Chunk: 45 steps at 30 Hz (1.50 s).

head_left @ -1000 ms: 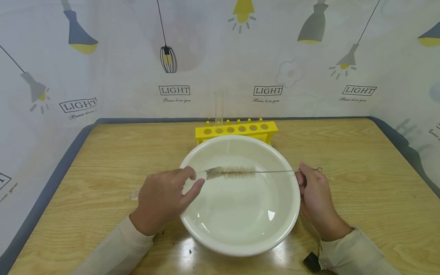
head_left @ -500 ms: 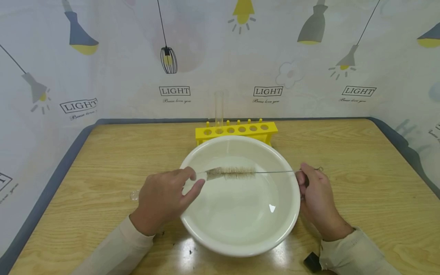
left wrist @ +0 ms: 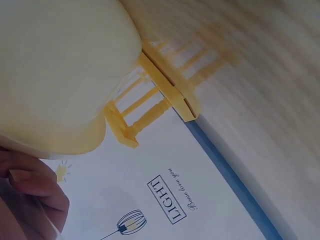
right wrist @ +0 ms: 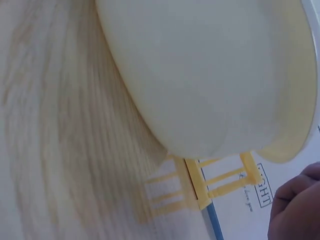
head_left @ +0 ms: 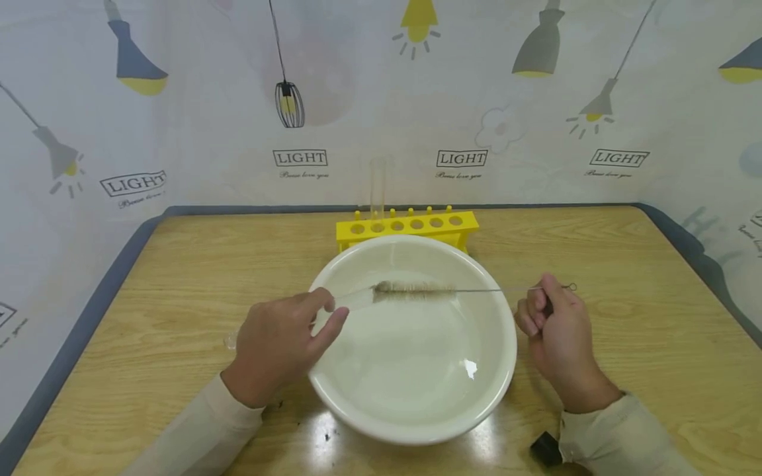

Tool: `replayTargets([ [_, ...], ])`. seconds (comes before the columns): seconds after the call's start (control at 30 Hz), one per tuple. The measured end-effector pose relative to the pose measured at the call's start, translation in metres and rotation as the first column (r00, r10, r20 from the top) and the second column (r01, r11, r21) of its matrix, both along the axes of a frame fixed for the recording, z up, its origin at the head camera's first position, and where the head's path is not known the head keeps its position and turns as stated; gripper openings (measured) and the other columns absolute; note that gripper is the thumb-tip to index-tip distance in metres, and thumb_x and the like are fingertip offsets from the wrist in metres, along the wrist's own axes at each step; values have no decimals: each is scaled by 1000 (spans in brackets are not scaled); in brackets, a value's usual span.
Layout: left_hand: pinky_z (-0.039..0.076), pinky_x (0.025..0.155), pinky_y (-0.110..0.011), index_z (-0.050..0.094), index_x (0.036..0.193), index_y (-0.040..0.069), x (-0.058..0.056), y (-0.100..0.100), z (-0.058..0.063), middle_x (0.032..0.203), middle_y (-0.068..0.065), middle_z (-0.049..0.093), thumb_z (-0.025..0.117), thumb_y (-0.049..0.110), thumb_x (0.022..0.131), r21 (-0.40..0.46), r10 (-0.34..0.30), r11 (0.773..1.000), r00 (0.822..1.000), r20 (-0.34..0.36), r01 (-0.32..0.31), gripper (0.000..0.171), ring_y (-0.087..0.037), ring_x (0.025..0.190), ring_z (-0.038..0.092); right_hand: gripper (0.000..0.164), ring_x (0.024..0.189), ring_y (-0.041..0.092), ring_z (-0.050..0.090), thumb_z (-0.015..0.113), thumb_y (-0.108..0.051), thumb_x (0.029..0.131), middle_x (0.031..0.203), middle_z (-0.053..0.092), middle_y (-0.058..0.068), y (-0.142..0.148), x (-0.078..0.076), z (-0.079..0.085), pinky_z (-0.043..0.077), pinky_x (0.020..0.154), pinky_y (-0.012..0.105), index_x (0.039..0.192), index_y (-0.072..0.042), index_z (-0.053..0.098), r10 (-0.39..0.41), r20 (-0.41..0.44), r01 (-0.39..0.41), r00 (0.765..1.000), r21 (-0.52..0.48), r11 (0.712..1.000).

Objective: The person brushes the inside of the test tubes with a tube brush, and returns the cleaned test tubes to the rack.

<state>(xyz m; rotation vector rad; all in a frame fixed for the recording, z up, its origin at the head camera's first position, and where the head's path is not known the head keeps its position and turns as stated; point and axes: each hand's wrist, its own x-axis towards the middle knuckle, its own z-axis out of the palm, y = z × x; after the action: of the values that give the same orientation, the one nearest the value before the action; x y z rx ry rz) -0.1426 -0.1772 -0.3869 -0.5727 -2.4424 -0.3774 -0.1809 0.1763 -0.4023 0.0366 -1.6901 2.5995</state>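
Note:
Over the basin, my left hand (head_left: 282, 347) grips a clear glass test tube (head_left: 355, 300), its mouth facing right. A clear rounded end (head_left: 230, 340) shows left of that hand, roughly in line with the tube. The bristles of a test tube brush (head_left: 419, 291) lie right of the tube, with the tip right at its mouth. My right hand (head_left: 562, 337) pinches the brush's thin wire handle near its looped end, beyond the basin's right rim. In the wrist views only some fingers of the left hand (left wrist: 32, 187) and part of the right hand (right wrist: 297, 205) show.
A white basin (head_left: 411, 433) stands on the wooden table (head_left: 601, 264). Behind it is a yellow test tube rack (head_left: 407, 225) with one clear tube (head_left: 378, 188) upright in it. A small black object (head_left: 546, 449) lies by the right sleeve. A lamp-printed sheet encloses the table.
My right hand has moved right and slightly up, drawing the brush along. Its bristle tip has shifted right to the tube's mouth. The left hand has stayed almost in place.

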Motion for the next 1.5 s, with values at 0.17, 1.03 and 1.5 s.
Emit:
replayTargets([
  [0.17, 23, 41, -19, 61, 79, 19, 1, -2, -1, 53, 12, 40, 56, 39, 94, 31, 10, 999, 1000, 26, -11, 26, -1, 45, 29, 48, 51, 18, 17, 33, -31, 110, 56, 31, -4, 6, -5, 0, 8, 54, 32, 66, -13, 40, 16, 42, -14, 999, -57, 998],
  [1.03, 20, 40, -17, 62, 80, 18, -1, -1, 0, 52, 11, 38, 53, 41, 96, 2, -26, 1000, 1000, -5, 26, 29, 0, 44, 27, 48, 47, 18, 19, 38, -34, 108, 55, 29, -1, 4, 1, 10, 9, 51, 33, 65, -13, 39, 31, -39, -32, 999, -25, 999],
  [1.5, 17, 40, -17, 62, 80, 17, -1, 1, -1, 51, 11, 40, 49, 43, 98, -23, -28, 999, 999, -40, 27, 34, 0, 43, 26, 48, 47, 18, 18, 36, -32, 109, 58, 21, 2, 5, 2, 13, 7, 49, 32, 66, -12, 37, 64, -104, -67, 992, -31, 997],
])
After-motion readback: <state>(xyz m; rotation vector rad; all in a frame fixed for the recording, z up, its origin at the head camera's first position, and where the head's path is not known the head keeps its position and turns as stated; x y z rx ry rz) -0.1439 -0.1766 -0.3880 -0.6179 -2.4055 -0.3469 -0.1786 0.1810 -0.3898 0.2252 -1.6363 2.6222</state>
